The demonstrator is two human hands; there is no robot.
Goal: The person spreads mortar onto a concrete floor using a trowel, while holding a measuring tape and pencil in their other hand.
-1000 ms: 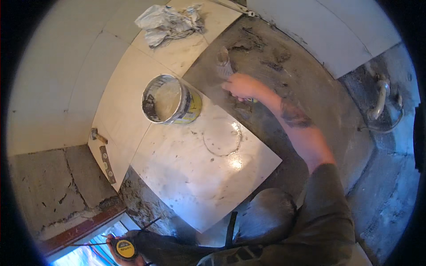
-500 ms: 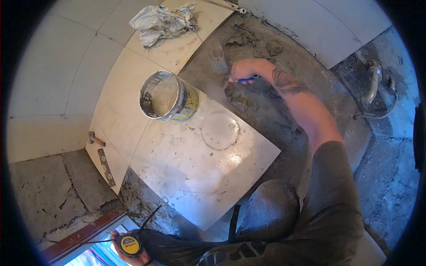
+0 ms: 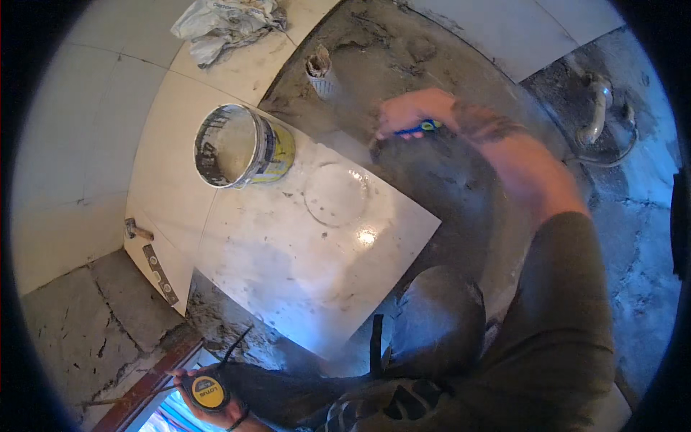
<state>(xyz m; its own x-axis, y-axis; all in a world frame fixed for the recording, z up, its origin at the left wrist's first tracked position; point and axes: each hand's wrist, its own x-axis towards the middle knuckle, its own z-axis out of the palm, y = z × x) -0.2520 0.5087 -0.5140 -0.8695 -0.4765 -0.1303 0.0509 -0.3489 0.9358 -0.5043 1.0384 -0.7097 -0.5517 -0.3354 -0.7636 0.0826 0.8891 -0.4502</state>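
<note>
My right hand [image 3: 414, 114] is wrapped round the blue handle [image 3: 410, 132] of a hand tool with a yellow-green end. The tool's working end is blurred, so its kind is unclear. It is low over the grey mortar bed [image 3: 446, 173], beyond a large cream floor tile [image 3: 288, 245]. A short upright pipe [image 3: 320, 75] stands in the mortar, left of and beyond that hand. At the lower left, my left hand [image 3: 229, 415] grips a yellow and black tape measure [image 3: 208, 392].
A bucket [image 3: 277, 151] of pale paste stands on the tiles, with a crumpled bag [image 3: 223, 29] farther back. A hammer [image 3: 138, 230] and a spirit level [image 3: 160, 275] lie at the left. A bent pipe [image 3: 596, 115] rises at the far right. My knee [image 3: 439, 317] is beside the tile.
My right hand has swept right, away from the upright pipe, with the tool in it. The view has shifted slightly. My left hand still holds the tape measure.
</note>
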